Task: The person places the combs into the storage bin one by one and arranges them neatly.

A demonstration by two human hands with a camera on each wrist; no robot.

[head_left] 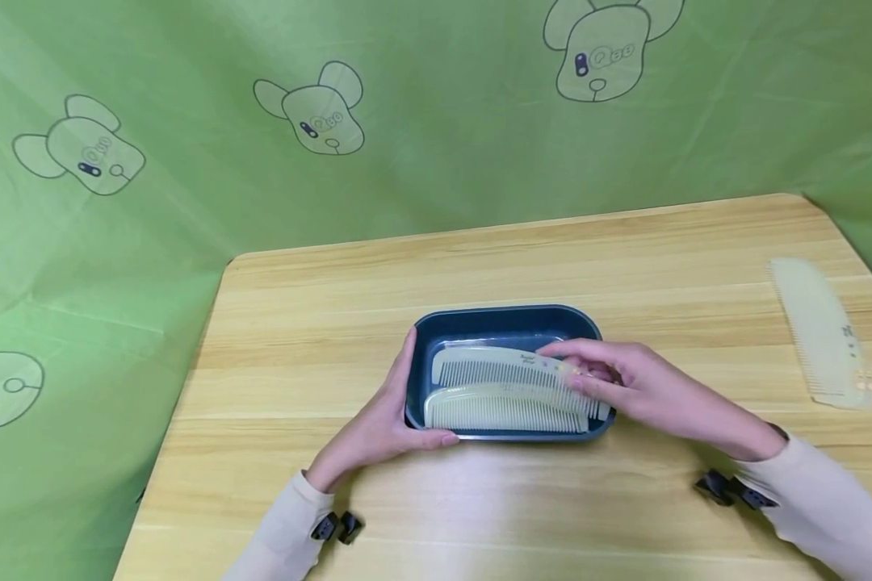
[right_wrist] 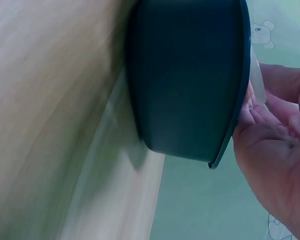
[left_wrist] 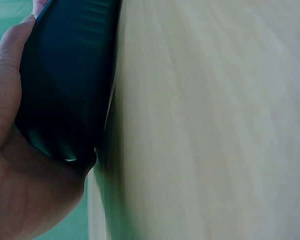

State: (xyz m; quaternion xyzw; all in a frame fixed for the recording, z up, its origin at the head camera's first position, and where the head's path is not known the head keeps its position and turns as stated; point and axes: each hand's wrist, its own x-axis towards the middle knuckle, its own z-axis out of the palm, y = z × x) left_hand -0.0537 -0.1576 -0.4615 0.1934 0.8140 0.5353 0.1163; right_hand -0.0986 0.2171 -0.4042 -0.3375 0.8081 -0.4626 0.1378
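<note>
A dark blue rectangular box [head_left: 505, 319] stands in the middle of the table. My left hand [head_left: 378, 424] grips its left end, thumb along the front side and fingers at the left wall; the left wrist view shows the palm against the box wall [left_wrist: 65, 85]. Inside lies a pale translucent comb [head_left: 505, 407], teeth toward me. Behind and partly under it in view is a second pale comb [head_left: 480, 355] with small print. My right hand [head_left: 632, 383] pinches this second comb's right end over the box's right rim. In the right wrist view that comb [right_wrist: 257, 82] shows edge-on between thumb and fingers.
A third pale comb [head_left: 821, 335] lies on the wooden table [head_left: 320, 323] near its right edge. A green curtain [head_left: 436, 161] with printed animal heads hangs behind the table and along its left side. Small black devices [head_left: 337, 527] sit at both wrists.
</note>
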